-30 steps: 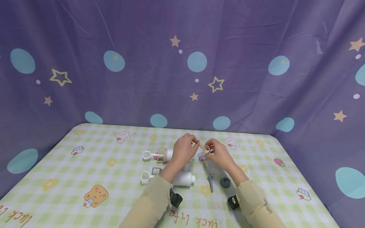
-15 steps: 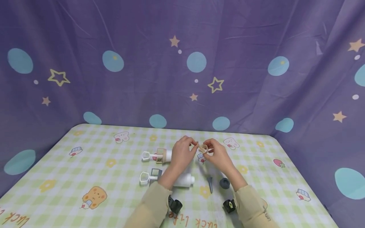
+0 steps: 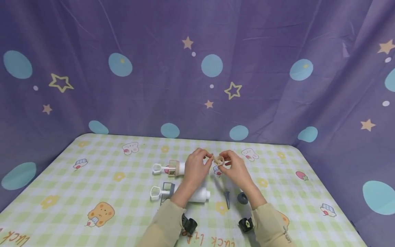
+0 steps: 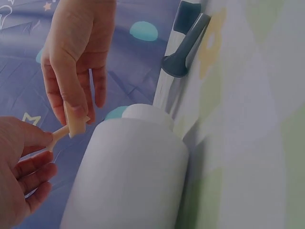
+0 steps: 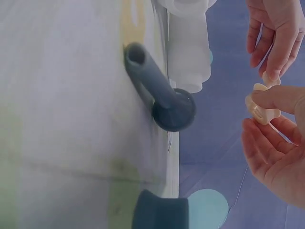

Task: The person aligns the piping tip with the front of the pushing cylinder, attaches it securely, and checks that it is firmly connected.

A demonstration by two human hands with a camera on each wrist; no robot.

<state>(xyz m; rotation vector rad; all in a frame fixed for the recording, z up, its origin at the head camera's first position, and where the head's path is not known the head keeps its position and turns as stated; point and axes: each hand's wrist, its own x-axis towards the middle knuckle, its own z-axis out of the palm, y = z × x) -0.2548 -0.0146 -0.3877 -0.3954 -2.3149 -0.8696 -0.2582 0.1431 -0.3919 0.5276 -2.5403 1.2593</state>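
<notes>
Above the far middle of the table, my left hand [image 3: 196, 166] pinches the thin end of a beige tapered nozzle [image 4: 60, 132] between thumb and fingertips. My right hand [image 3: 236, 168] holds a beige ring-shaped cap [image 3: 219, 160] between thumb and fingers. The nozzle's other end reaches into the cap; how firmly it sits cannot be told. Below the hands, a dark grey-blue nozzle [image 3: 227, 199] and a grey-blue ring cap [image 3: 242, 198] lie on the table. Partly hidden by my left forearm is a white bottle [image 3: 199, 195] with a grey-blue collar.
Another white bottle with a beige collar [image 3: 174, 168] lies behind the left hand. Both bottles have white loop handles pointing left. The checked tablecloth [image 3: 129, 195] covers the table, and a purple curtain [image 3: 148, 99] hangs behind it.
The nozzle and the cap have come closer, the nozzle's end now within the ring. The cap has turned so its opening shows more. Both hands remain in nearly the same place.
</notes>
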